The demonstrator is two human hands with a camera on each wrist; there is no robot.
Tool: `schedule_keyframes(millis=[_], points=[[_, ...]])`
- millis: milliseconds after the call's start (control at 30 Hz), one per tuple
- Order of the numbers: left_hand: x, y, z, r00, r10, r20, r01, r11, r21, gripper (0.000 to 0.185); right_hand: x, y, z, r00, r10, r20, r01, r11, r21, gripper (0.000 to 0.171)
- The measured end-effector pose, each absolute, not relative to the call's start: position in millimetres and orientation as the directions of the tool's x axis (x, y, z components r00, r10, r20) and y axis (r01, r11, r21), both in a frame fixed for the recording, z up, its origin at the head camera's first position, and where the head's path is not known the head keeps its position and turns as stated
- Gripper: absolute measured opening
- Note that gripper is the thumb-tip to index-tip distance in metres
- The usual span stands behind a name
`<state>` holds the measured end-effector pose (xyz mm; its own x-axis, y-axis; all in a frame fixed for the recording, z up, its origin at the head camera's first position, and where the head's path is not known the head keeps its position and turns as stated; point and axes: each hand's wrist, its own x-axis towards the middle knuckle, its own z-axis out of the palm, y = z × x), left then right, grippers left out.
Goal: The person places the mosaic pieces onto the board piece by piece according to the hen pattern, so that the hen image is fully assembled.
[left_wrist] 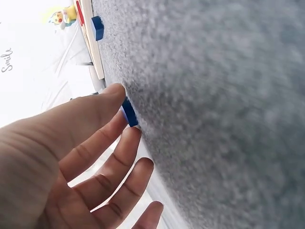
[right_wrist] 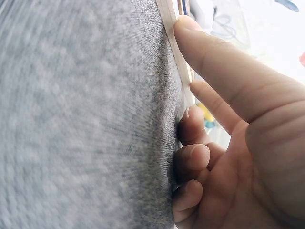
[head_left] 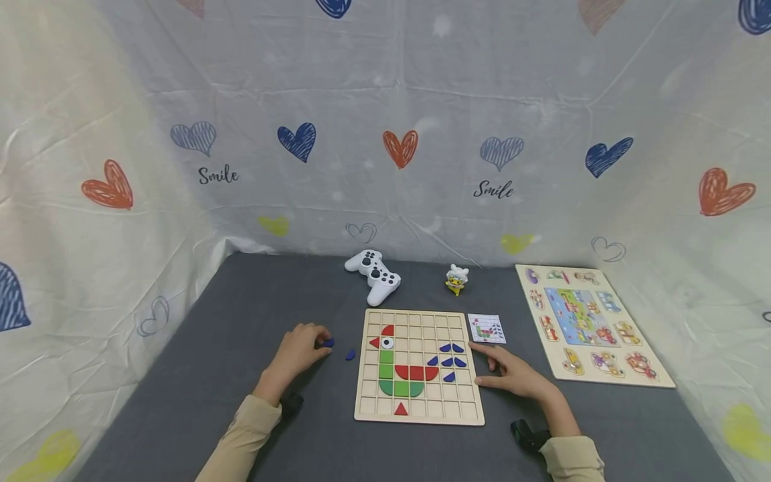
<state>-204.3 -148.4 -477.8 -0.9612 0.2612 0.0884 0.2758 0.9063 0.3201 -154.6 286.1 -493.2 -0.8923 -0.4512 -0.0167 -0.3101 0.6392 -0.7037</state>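
My left hand (head_left: 299, 349) pinches a small blue puzzle piece (left_wrist: 129, 112) between thumb and fingers, low over the cloth, left of the board. A second blue piece (head_left: 351, 355) lies on the cloth between that hand and the board. The wooden grid board (head_left: 434, 410) bears red, green and blue pieces in a bird-like figure, with a round eye piece (head_left: 387, 343). At the board's right edge, my right hand (head_left: 512, 375) rests with thumb and index finger touching the rim; its other fingers are bent against the cloth.
A printed pattern card (head_left: 486, 329) lies by the board's upper right corner. Behind the board are a white game controller (head_left: 373, 276) and a small yellow-and-white figurine (head_left: 456, 279). A picture puzzle board (head_left: 545, 345) lies at the right. Hanging cloth surrounds the table.
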Motion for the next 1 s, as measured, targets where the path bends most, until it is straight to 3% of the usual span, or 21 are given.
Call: schedule_keyframes(millis=[367,1000], points=[[-205,-141,-477,-0.962,0.255,0.096,0.272,0.908,0.319,0.012,-156,285,-494,-0.890,-0.455,-0.017,-0.317,0.647,-0.694,0.068],[-201,-110,-470,-0.920,0.349,0.180,0.391,0.860,0.329,0.012,-156,287,-494,-0.890,-0.455,-0.018,-0.320,0.654,-0.685,0.068]])
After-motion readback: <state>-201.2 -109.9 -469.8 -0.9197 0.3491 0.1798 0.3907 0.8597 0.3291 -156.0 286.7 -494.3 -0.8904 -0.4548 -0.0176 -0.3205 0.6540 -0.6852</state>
